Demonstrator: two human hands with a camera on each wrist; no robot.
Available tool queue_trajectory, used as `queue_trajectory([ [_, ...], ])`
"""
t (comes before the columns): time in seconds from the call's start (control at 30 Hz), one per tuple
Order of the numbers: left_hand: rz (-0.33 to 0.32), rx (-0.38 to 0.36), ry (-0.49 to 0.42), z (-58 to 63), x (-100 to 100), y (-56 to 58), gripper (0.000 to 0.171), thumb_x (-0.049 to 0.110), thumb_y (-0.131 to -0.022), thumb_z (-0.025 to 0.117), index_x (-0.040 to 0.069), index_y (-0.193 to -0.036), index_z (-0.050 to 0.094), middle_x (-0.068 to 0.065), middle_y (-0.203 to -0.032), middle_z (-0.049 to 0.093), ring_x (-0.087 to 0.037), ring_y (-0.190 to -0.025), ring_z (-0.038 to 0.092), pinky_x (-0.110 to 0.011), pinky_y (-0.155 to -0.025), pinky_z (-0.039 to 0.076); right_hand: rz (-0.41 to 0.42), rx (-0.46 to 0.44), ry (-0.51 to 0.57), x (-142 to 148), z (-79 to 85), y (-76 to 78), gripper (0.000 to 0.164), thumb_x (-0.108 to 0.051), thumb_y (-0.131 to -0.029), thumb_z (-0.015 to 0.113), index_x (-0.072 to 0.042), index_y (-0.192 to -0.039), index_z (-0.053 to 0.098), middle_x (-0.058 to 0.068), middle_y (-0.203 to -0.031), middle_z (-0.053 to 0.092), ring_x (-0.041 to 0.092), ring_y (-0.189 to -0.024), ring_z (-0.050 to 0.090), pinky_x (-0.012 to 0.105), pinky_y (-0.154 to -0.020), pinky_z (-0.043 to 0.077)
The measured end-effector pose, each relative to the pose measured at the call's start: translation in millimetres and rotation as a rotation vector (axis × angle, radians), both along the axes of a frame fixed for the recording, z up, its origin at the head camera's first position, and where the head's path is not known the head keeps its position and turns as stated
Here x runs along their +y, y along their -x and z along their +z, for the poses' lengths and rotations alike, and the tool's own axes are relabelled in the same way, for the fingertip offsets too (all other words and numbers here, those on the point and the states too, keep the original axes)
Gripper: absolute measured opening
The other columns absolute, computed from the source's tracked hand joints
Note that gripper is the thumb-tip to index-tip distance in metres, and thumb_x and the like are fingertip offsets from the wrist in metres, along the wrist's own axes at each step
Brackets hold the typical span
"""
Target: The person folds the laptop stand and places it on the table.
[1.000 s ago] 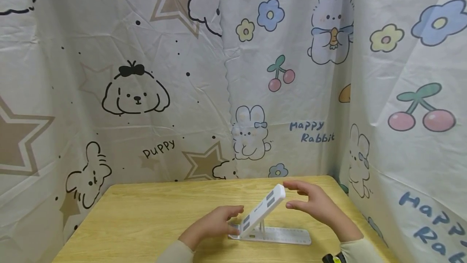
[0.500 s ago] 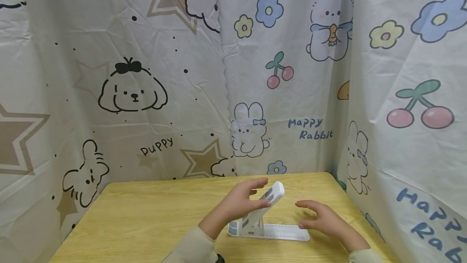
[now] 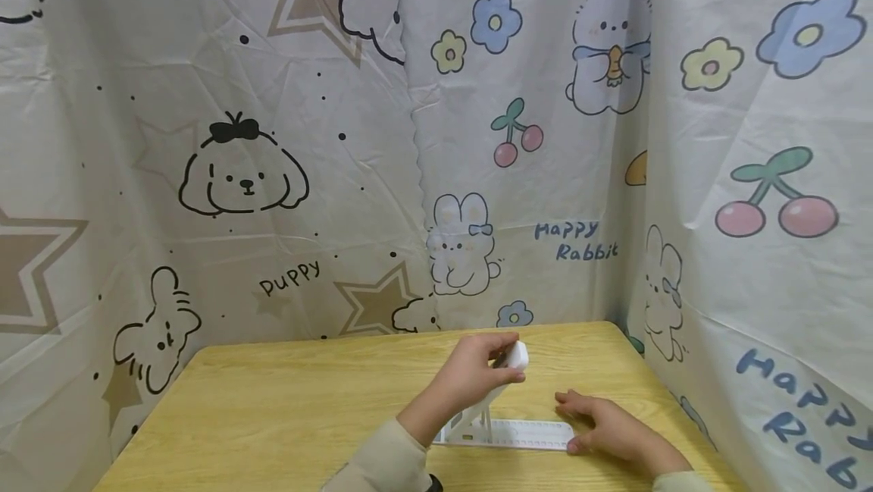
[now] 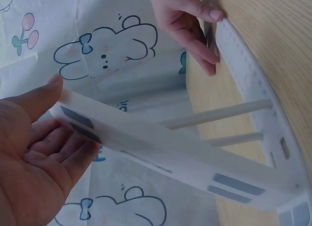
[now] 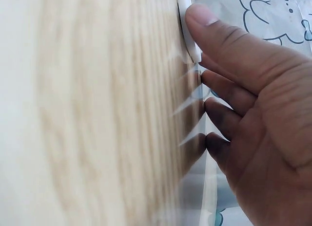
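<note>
A white folding stand (image 3: 528,434) is on the table, its flat base lying lengthwise and its upper panel propped up at a slant by thin struts. Grey pads show on the panel (image 4: 146,143) in the left wrist view. My left hand (image 3: 474,374) grips the raised end of the panel, thumb on one edge and fingers on the other. At the right end of the base is my right hand (image 3: 614,427). Its thumb (image 5: 214,33) touches the base's end corner, while the other fingers bend loosely down to the tabletop beyond it.
The wood-grain table (image 3: 273,416) is enclosed by pale curtains (image 3: 368,196) printed with puppies, rabbits, cherries and flowers. The table's right edge (image 3: 664,386) runs close to the right-hand curtain.
My left hand has moved from the stand's hinge end up to the panel's raised end and taken hold of it. My right hand has dropped from the panel's top to the base's right end.
</note>
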State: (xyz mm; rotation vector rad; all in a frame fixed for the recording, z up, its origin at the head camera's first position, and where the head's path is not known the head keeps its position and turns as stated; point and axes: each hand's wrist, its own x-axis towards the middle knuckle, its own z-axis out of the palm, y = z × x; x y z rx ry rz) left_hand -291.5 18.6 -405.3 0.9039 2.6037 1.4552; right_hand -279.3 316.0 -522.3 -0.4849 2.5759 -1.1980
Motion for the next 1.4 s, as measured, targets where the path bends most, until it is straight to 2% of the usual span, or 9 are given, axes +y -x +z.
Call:
queue_trajectory([
  [0.13, 0.004, 0.008, 0.000, -1.2, 1.2, 1.1, 0.059, 0.027, -0.088, 0.082, 0.013, -0.141, 0.063, -0.001, -0.141, 0.064, -0.018, -0.122, 0.066, -0.028, -0.097, 0.057, 0.022, 0.005, -0.002, 2.3, 0.2, 1.7, 0.060, -0.033, -0.080, 0.086, -0.006, -0.131, 0.069, 0.018, -0.159, 0.042, 0.053, -0.150, 0.021, 0.076, -0.116, 0.012],
  [0.37, -0.033, 0.038, 0.009, -2.8, 0.1, 12.2, 0.053, 0.022, -0.091, 0.079, 0.016, -0.141, 0.063, 0.000, -0.140, 0.065, -0.019, -0.124, 0.065, -0.028, -0.098, 0.056, 0.034, 0.091, -0.067, -0.4, -7.1, 3.8, 0.030, -0.037, -0.081, 0.084, -0.025, -0.107, 0.076, 0.009, -0.150, 0.057, 0.048, -0.146, 0.036, 0.067, -0.116, 0.029],
  [0.6, -0.104, 0.023, -0.003, -3.7, -8.5, 23.7, 0.052, 0.019, -0.092, 0.077, 0.016, -0.142, 0.062, 0.002, -0.143, 0.063, -0.019, -0.129, 0.061, -0.031, -0.103, 0.054, 0.055, 0.146, -0.108, -9.9, -8.4, -1.5, 0.036, -0.040, -0.082, 0.083, -0.020, -0.111, 0.075, 0.011, -0.146, 0.060, 0.049, -0.142, 0.042, 0.068, -0.112, 0.035],
  [0.8, -0.105, 0.076, -0.028, -8.6, -15.6, 25.8, 0.052, 0.019, -0.092, 0.076, 0.016, -0.142, 0.062, 0.001, -0.143, 0.062, -0.016, -0.130, 0.060, -0.034, -0.107, 0.051, 0.157, 0.072, -0.037, -5.5, -2.1, 8.6, 0.044, -0.031, -0.086, 0.079, -0.017, -0.127, 0.073, 0.011, -0.155, 0.051, 0.052, -0.149, 0.025, 0.076, -0.115, 0.018],
  [0.93, -0.099, 0.125, -0.055, -13.7, -9.7, 22.6, 0.050, 0.022, -0.091, 0.077, 0.015, -0.139, 0.065, 0.002, -0.141, 0.063, -0.014, -0.130, 0.059, -0.029, -0.106, 0.051, 0.179, 0.074, -0.052, 7.3, -3.9, 12.5, 0.040, -0.030, -0.085, 0.079, -0.022, -0.124, 0.075, 0.011, -0.153, 0.052, 0.052, -0.148, 0.026, 0.061, -0.122, 0.021],
  [1.1, -0.106, 0.168, -0.072, -17.5, -2.6, 20.9, 0.048, 0.018, -0.091, 0.076, 0.012, -0.137, 0.065, 0.001, -0.144, 0.061, -0.016, -0.131, 0.058, -0.025, -0.103, 0.052, 0.165, 0.076, -0.057, 13.2, -6.1, 9.9, 0.033, -0.033, -0.083, 0.081, -0.027, -0.116, 0.078, 0.009, -0.150, 0.056, 0.052, -0.147, 0.030, 0.034, -0.121, 0.027],
  [1.17, -0.111, 0.181, -0.070, -17.6, -2.5, 21.1, 0.048, 0.017, -0.092, 0.076, 0.012, -0.138, 0.065, 0.001, -0.145, 0.060, -0.016, -0.132, 0.058, -0.024, -0.103, 0.052, 0.162, 0.080, -0.049, 11.3, -4.8, 7.7, 0.033, -0.032, -0.082, 0.082, -0.025, -0.114, 0.079, 0.012, -0.150, 0.056, 0.053, -0.146, 0.030, 0.037, -0.123, 0.030],
  [1.33, -0.147, 0.204, -0.065, -17.2, -6.2, 23.2, 0.048, 0.016, -0.093, 0.073, 0.012, -0.140, 0.063, -0.003, -0.147, 0.058, -0.017, -0.134, 0.056, -0.025, -0.104, 0.051, 0.140, 0.124, -0.076, 2.9, -3.4, 1.7, 0.033, -0.029, -0.079, 0.084, -0.022, -0.111, 0.080, 0.011, -0.143, 0.062, 0.055, -0.142, 0.036, 0.062, -0.116, 0.034],
  [1.4, -0.154, 0.193, -0.073, -17.1, -8.6, 23.7, 0.048, 0.014, -0.094, 0.072, 0.011, -0.141, 0.062, -0.002, -0.148, 0.058, -0.017, -0.134, 0.056, -0.026, -0.104, 0.052, 0.139, 0.145, -0.091, -1.2, -4.2, 0.3, 0.035, -0.032, -0.080, 0.084, -0.023, -0.113, 0.080, 0.005, -0.139, 0.066, 0.053, -0.142, 0.039, 0.054, -0.116, 0.037],
])
